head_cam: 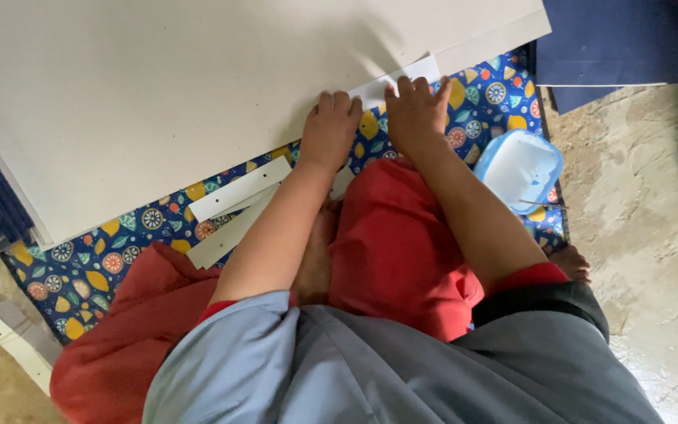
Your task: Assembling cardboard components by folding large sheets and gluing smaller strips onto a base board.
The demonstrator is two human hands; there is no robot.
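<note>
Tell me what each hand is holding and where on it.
Both the left hand and right hand press on a white paper strip at the edge of the big grey board; a closed grasp cannot be told.

- Big board [158,94], upper left: plain off-white.
- Mat [480,102] under it: blue, lemon and citrus-slice print.
- My trousers [394,251]: red.
- Tub [521,169], right: light blue.

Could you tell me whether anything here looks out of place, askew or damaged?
Little stands out. Some pale card strips lie askew on the patterned mat, and a few more sit off the mat on the bare floor. The left hand and right hand press on a strip at the large board's edge. Nothing looks spilled or damaged.
</note>
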